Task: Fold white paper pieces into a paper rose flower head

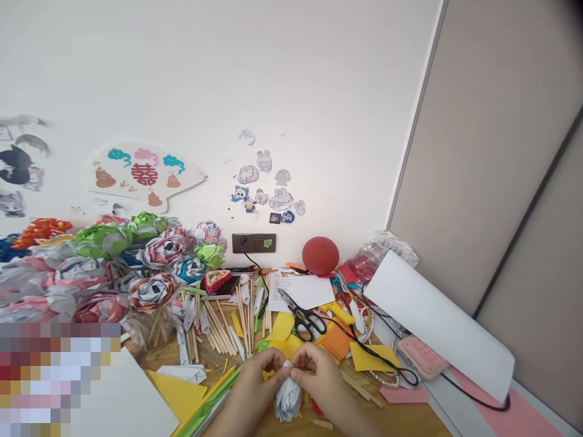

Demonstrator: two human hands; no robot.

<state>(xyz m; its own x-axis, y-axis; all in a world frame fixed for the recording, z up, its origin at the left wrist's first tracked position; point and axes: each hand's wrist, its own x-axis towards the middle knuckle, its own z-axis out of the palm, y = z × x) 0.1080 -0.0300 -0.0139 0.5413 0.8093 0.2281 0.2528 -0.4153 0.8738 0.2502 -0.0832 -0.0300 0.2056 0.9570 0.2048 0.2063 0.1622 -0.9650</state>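
Between my two hands, low in the middle of the view, hangs a white folded paper flower (288, 402) with layered, pointed petals. My left hand (262, 371) pinches its narrow top from one side. On the other side, my right hand (314, 369) pinches the same tip, its fingertips almost meeting the left ones. The flower's lower end points down over the wooden table. Just beyond my hands lie yellow paper sheets (285, 345) and black-handled scissors (304, 318). An orange paper square (337, 341) lies to the right of them.
Finished paper flowers (100, 267) heap up at left. Several wooden sticks (217, 331) spread across the table. A yellow glue gun (339, 312) trails a black cable. At right are a pink keyboard-like device (422, 357) and a white sheet (441, 328). A red ball (320, 255) sits by the wall.
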